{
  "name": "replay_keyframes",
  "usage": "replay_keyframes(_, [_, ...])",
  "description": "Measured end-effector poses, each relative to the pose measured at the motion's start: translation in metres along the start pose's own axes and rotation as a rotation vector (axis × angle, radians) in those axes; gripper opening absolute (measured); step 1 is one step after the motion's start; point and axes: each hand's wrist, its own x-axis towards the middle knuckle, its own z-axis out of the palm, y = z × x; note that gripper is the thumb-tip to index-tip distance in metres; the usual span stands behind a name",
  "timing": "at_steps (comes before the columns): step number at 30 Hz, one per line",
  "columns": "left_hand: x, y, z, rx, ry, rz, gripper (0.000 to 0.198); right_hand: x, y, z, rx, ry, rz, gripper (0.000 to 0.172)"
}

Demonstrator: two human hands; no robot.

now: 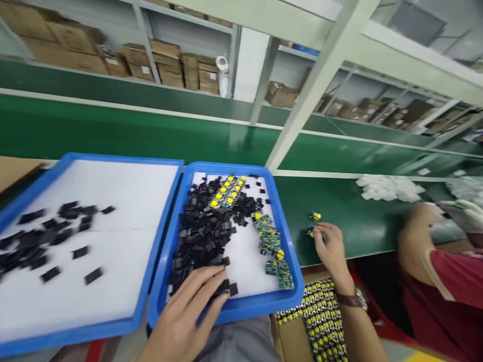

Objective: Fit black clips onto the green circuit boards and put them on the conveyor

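Note:
My left hand [192, 306] reaches over the near edge of a blue tray [289, 236]. Its fingers are curled, with a small black square piece [224, 287] between thumb and fingertips. Around them lies a heap of loose black pieces [207, 226]. In the same tray, a panel of small boards with yellow round parts [229, 192] rests on the heap, and several green circuit boards [269, 239] lie along the right side. My right hand [331, 249] pinches a small circuit board [310, 231] at the green bench; another board with a yellow part [315, 216] lies just beyond.
A second blue tray [160, 241] with scattered black pieces stands at left. Below my right arm, a cardboard box [296, 342] holds rows of yellow-topped boards. A slanted frame post [302, 105] rises behind the bench. At right are white bags [390, 187] and another person's arm [415, 241].

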Motion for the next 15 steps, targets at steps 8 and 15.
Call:
replay_keyframes(8, [0.025,0.021,-0.016,0.117,-0.295,0.127,0.030,0.030,0.040,0.030,-0.161,-0.151,-0.092,0.064])
replay_keyframes(15, [0.107,-0.011,-0.004,0.132,-0.359,0.117,0.017,0.056,-0.089,0.015,0.099,-0.308,-0.527,0.027])
